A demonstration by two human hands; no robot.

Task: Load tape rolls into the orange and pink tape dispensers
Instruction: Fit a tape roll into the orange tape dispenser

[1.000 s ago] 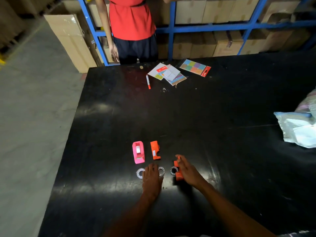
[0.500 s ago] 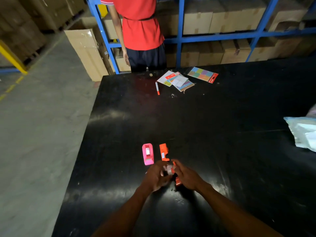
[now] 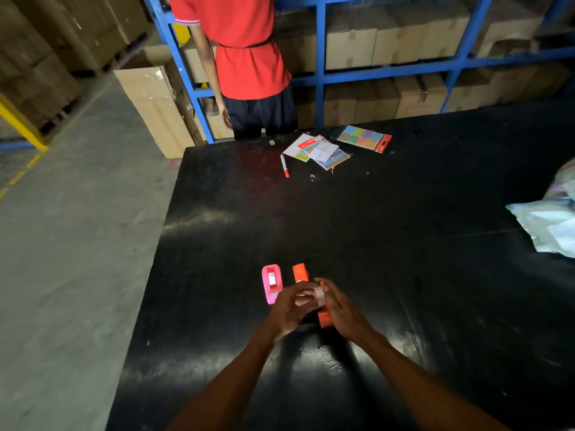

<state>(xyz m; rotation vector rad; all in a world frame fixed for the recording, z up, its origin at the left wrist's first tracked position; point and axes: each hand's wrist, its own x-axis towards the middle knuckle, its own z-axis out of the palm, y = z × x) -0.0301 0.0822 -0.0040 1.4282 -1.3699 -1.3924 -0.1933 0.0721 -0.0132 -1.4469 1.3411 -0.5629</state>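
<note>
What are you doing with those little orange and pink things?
A person is loading tape into small dispensers on a black table. The left hand and right hand meet over an orange dispenser, fitting a clear tape roll to it. A pink dispenser and another orange dispenser lie just beyond. Someone in a red shirt stands at the far edge.

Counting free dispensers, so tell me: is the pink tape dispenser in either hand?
No, the pink tape dispenser lies on the black table, left of the left hand.
</note>
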